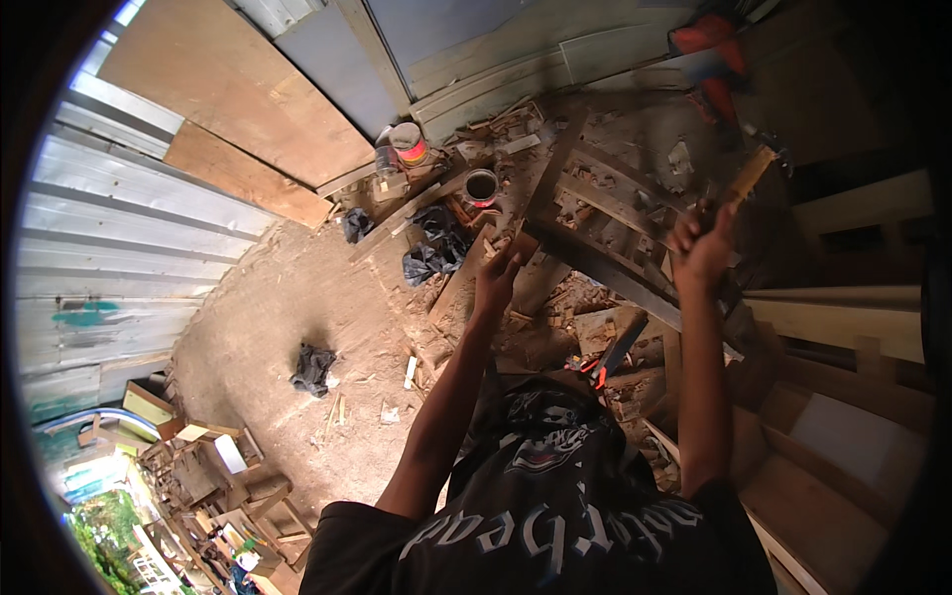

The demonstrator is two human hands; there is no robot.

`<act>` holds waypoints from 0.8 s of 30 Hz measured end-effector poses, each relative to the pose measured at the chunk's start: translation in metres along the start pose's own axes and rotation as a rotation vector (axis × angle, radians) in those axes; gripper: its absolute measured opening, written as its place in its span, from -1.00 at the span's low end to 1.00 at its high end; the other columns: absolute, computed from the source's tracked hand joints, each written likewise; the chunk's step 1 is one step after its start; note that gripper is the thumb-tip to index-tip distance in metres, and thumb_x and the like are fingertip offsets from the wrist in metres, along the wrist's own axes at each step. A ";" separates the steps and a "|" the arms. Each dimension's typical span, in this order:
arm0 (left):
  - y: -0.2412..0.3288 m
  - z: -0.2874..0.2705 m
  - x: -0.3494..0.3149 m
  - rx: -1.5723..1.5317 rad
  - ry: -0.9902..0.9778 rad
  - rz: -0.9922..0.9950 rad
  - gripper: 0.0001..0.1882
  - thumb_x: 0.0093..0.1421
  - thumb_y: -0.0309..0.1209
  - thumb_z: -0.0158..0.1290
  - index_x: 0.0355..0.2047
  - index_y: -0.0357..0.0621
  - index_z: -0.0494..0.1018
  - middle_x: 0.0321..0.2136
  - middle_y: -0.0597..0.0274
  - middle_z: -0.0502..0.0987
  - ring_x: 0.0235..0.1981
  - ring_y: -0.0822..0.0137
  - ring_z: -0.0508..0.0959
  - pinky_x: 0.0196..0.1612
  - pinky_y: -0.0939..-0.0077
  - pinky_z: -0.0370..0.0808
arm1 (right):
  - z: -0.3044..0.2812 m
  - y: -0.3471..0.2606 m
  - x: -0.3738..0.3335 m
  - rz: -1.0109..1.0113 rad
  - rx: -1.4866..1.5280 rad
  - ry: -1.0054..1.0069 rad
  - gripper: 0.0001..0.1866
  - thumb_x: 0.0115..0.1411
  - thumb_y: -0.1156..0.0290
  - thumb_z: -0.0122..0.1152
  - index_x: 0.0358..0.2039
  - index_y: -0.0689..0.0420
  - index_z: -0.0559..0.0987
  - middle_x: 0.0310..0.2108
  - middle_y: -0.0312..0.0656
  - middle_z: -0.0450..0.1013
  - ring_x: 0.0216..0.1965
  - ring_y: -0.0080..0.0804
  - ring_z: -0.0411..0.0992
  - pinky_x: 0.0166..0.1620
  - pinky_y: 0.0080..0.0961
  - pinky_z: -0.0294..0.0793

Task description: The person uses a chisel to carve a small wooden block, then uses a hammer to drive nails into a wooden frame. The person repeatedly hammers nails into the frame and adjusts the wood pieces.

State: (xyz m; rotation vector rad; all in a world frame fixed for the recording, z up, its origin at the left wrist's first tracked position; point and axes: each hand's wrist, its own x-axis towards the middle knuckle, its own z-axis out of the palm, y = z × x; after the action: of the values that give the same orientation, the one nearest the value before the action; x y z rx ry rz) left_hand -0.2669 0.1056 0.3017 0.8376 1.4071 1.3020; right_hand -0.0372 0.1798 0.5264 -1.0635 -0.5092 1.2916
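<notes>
In my raised right hand [704,246] is a hammer [751,178], its yellowish handle slanting up and right to the metal head. The fingers are wrapped round the lower handle. My left hand [499,281] is closed on the near left corner of a wooden frame [605,266], made of dark rails joined by crosspieces. The hammer head is apart from the frame, up and to its right. Whether a nail stands at the corner is too small to tell. A handsaw [623,342] with a red-orange handle lies below the frame, close to my body.
Wood scraps and shavings litter the floor. Past my left hand are a dark round can [481,186], a paint bucket [408,144] and black plastic bags [436,246]. Plywood sheets [238,79] lean at the back left. Wooden furniture parts [843,446] stand at my right.
</notes>
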 end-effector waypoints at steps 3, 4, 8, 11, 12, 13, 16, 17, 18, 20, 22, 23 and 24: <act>0.008 -0.009 -0.003 -0.017 -0.074 -0.139 -0.36 0.28 -0.17 0.12 0.22 -0.36 0.29 -0.02 0.05 0.55 0.01 0.40 0.49 0.09 0.50 0.36 | 0.024 0.033 -0.015 0.133 -0.641 0.036 -0.57 0.37 -0.12 -0.09 -0.25 0.03 0.34 -0.68 -0.45 0.14 -0.75 -0.68 0.03 -0.70 -0.60 0.03; 0.012 -0.011 -0.004 -0.060 -0.106 -0.165 -0.34 0.28 -0.16 0.13 0.23 -0.37 0.27 0.00 0.04 0.53 0.04 0.38 0.47 0.12 0.49 0.34 | 0.022 0.035 -0.016 0.536 -0.745 -0.119 -0.59 0.37 -0.08 -0.07 -0.27 0.05 0.35 -0.68 -0.46 0.14 -0.75 -0.70 0.03 -0.71 -0.64 0.00; 0.022 -0.021 0.005 -0.047 -0.266 -0.204 -0.28 0.27 -0.12 0.14 0.25 -0.40 0.23 0.00 0.03 0.54 0.05 0.34 0.48 0.14 0.47 0.34 | 0.012 -0.009 0.016 0.782 -0.523 -0.122 -0.59 0.35 -0.03 0.01 -0.39 0.08 0.42 -0.70 -0.49 0.14 -0.78 -0.73 0.03 -0.73 -0.67 0.00; 0.020 -0.027 0.011 0.060 -0.315 -0.187 -0.30 0.25 -0.12 0.15 0.23 -0.37 0.27 0.05 -0.05 0.51 0.11 0.31 0.45 0.16 0.45 0.33 | 0.026 -0.049 0.054 0.218 -0.416 -0.102 -0.61 0.39 -0.06 -0.08 -0.28 0.03 0.40 -0.67 -0.48 0.12 -0.73 -0.69 0.04 -0.63 -0.62 0.09; 0.017 -0.028 0.013 0.104 -0.312 -0.152 -0.31 0.25 -0.12 0.16 0.22 -0.36 0.28 0.06 -0.08 0.50 0.14 0.29 0.43 0.17 0.44 0.32 | 0.034 -0.054 0.060 0.059 -0.316 -0.055 -0.58 0.39 -0.08 -0.11 -0.28 0.04 0.40 -0.64 -0.45 0.14 -0.72 -0.64 0.04 -0.61 -0.57 0.08; 0.014 -0.030 0.015 0.178 -0.312 -0.135 -0.32 0.24 -0.13 0.16 0.22 -0.34 0.29 0.07 -0.11 0.49 0.17 0.28 0.41 0.18 0.43 0.31 | 0.040 -0.048 0.059 0.014 -0.254 0.016 -0.57 0.40 -0.08 -0.12 -0.27 0.05 0.40 -0.64 -0.44 0.14 -0.72 -0.63 0.05 -0.60 -0.57 0.09; 0.005 -0.033 0.021 0.273 -0.346 -0.013 -0.34 0.23 -0.15 0.16 0.20 -0.33 0.31 0.09 -0.20 0.46 0.24 0.23 0.34 0.20 0.40 0.29 | 0.046 0.005 0.027 -0.201 -0.583 0.048 -0.54 0.39 -0.10 -0.14 -0.30 0.08 0.40 -0.64 -0.41 0.13 -0.71 -0.61 0.07 -0.59 -0.58 0.12; 0.004 -0.034 0.022 0.249 -0.377 -0.061 -0.34 0.23 -0.15 0.16 0.20 -0.33 0.31 0.10 -0.21 0.45 0.26 0.22 0.32 0.21 0.39 0.28 | 0.042 0.018 0.011 -0.006 -0.862 0.072 -0.53 0.39 -0.10 -0.13 -0.32 0.09 0.39 -0.65 -0.40 0.14 -0.72 -0.62 0.07 -0.61 -0.58 0.12; 0.003 -0.036 0.022 0.238 -0.399 -0.068 -0.35 0.23 -0.16 0.16 0.20 -0.33 0.32 0.10 -0.22 0.45 0.27 0.21 0.30 0.21 0.39 0.28 | 0.038 0.033 -0.004 0.087 -1.018 -0.001 -0.53 0.39 -0.10 -0.13 -0.35 0.09 0.39 -0.65 -0.40 0.15 -0.72 -0.62 0.07 -0.63 -0.59 0.12; 0.004 -0.041 0.018 0.248 -0.449 -0.078 -0.36 0.23 -0.16 0.15 0.20 -0.32 0.32 0.10 -0.22 0.44 0.28 0.20 0.29 0.22 0.38 0.27 | 0.026 0.031 -0.023 0.699 -0.912 -0.148 -0.54 0.39 -0.08 -0.12 -0.37 0.10 0.39 -0.65 -0.39 0.19 -0.75 -0.65 0.07 -0.68 -0.62 0.08; 0.008 -0.043 0.017 0.285 -0.502 -0.071 -0.36 0.23 -0.17 0.15 0.20 -0.32 0.32 0.10 -0.21 0.45 0.26 0.20 0.32 0.22 0.39 0.27 | 0.029 0.008 -0.016 0.912 -0.705 -0.142 -0.55 0.39 -0.06 -0.10 -0.37 0.10 0.41 -0.67 -0.41 0.19 -0.76 -0.71 0.07 -0.71 -0.68 0.03; 0.009 -0.049 0.012 0.270 -0.488 -0.086 -0.37 0.23 -0.18 0.15 0.20 -0.31 0.33 0.10 -0.18 0.45 0.24 0.22 0.35 0.21 0.40 0.28 | 0.033 0.000 -0.012 0.748 -0.650 -0.072 -0.56 0.39 -0.04 -0.09 -0.40 0.08 0.41 -0.69 -0.44 0.16 -0.75 -0.73 0.06 -0.72 -0.66 0.03; 0.010 -0.049 0.011 0.245 -0.473 -0.090 -0.39 0.23 -0.19 0.16 0.19 -0.31 0.34 0.10 -0.16 0.46 0.21 0.24 0.37 0.19 0.41 0.29 | 0.038 -0.015 -0.006 0.578 -0.690 -0.124 -0.57 0.39 -0.05 -0.11 -0.34 0.07 0.43 -0.66 -0.41 0.23 -0.75 -0.72 0.08 -0.72 -0.66 0.05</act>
State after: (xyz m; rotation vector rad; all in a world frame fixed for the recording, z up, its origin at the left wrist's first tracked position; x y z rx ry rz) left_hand -0.3177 0.1044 0.3049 1.1466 1.2157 0.8004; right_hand -0.0614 0.1882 0.5584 -1.8016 -0.8109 1.7473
